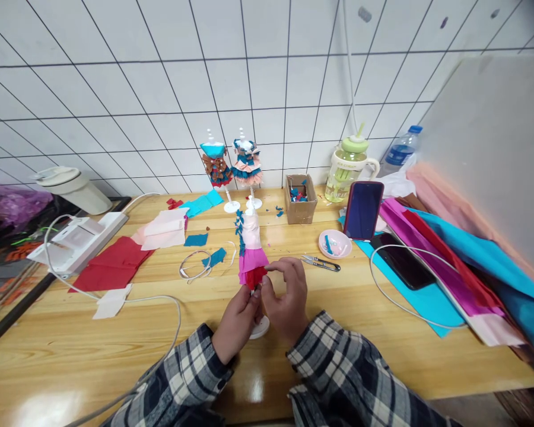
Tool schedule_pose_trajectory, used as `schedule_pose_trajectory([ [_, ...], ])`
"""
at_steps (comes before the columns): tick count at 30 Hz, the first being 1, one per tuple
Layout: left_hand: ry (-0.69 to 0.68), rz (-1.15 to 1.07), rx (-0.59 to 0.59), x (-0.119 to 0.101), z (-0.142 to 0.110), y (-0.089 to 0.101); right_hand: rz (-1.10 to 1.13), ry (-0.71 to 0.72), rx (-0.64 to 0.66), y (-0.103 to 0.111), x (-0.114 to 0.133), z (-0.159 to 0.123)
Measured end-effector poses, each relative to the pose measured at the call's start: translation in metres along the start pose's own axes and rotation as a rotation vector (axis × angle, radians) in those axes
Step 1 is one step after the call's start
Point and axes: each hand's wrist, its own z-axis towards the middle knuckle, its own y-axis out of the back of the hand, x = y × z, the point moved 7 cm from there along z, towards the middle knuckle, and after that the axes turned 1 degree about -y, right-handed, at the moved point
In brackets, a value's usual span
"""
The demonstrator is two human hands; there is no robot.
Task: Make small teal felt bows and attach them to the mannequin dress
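A small mannequin (251, 236) on a white stand wears a pale pink top with teal trim and a skirt of pink and red paper (253, 267). My left hand (238, 320) pinches the red lower layer of the skirt from the left. From the right, my right hand (286, 296) has its fingers curled at the same hem. The round white base (261, 330) shows between my wrists. Both sleeves are plaid.
Two finished dressed mannequins (231, 163) stand by the tiled wall. Small snips (320, 263), a pink dish (334, 244), a cardboard box of scraps (301, 198), two phones (362, 209), a green bottle (347, 169), paper sheets (445, 249) and cables (160, 302) lie on the wooden table.
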Motion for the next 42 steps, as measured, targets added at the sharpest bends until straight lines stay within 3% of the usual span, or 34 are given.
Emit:
schedule_pose_trajectory([
  [2,0.035,-0.056,0.026,-0.003,-0.002,-0.004,-0.107,0.133,0.068,-0.001,0.007,0.001],
  [5,0.048,-0.094,0.061,-0.008,-0.004,-0.007,-0.255,0.223,0.154,-0.005,0.009,0.000],
  [17,-0.027,-0.007,0.013,-0.003,-0.002,-0.001,-0.441,0.282,0.245,-0.012,0.011,-0.002],
  [22,-0.115,0.174,-0.002,-0.004,-0.001,0.007,-0.507,0.245,0.255,-0.012,0.009,0.003],
  [25,-0.137,0.194,-0.029,-0.010,0.000,0.009,-0.505,0.250,0.258,-0.013,0.011,0.003],
  [30,0.038,-0.144,0.076,-0.006,0.001,-0.002,-0.433,0.284,0.257,-0.013,0.011,-0.001],
  [34,0.087,-0.314,0.131,-0.006,0.001,-0.004,-0.343,0.284,0.209,-0.009,0.009,-0.002],
  [42,0.077,-0.203,0.188,0.003,0.001,-0.003,-0.288,0.214,0.124,-0.003,0.008,0.009],
])
